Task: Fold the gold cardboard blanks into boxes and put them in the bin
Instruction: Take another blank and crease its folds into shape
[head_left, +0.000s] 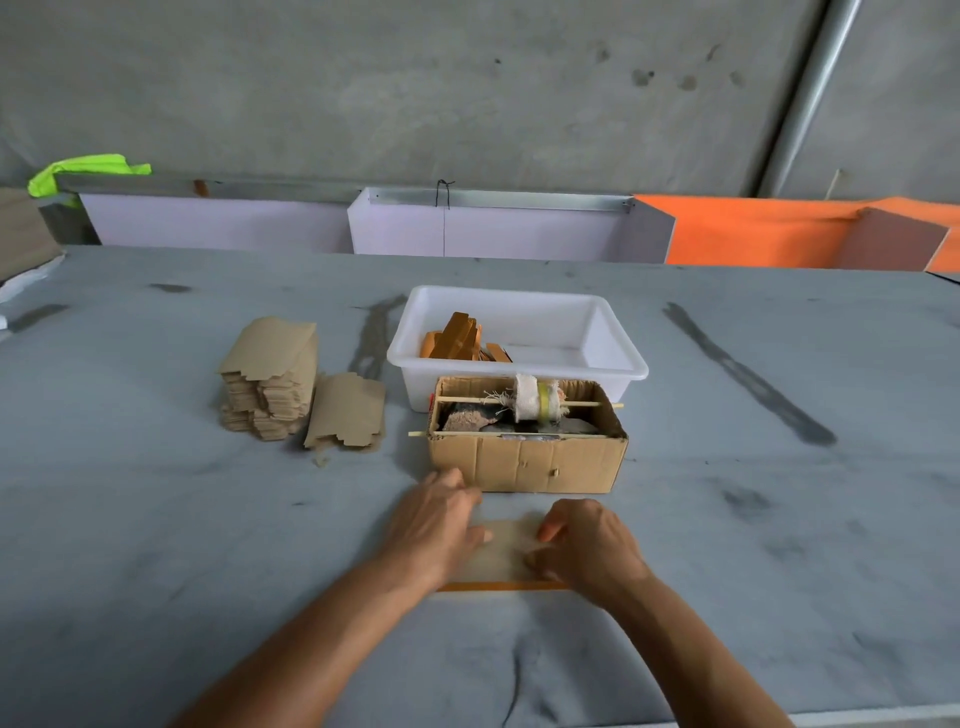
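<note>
Folding step underway: left hand (434, 525) and right hand (589, 545), fingers curled, press one blurred blank (501, 553) flat on table (156, 545) before brown carton (524, 457); next, likely crease, then white bin (613, 358)

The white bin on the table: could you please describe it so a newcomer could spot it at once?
On the grey table, look past the two hands to the open brown cardboard box. Directly behind it, touching or nearly so, stands the white bin. It is the only white plastic container, and a few folded gold boxes lie in its left end.
</note>
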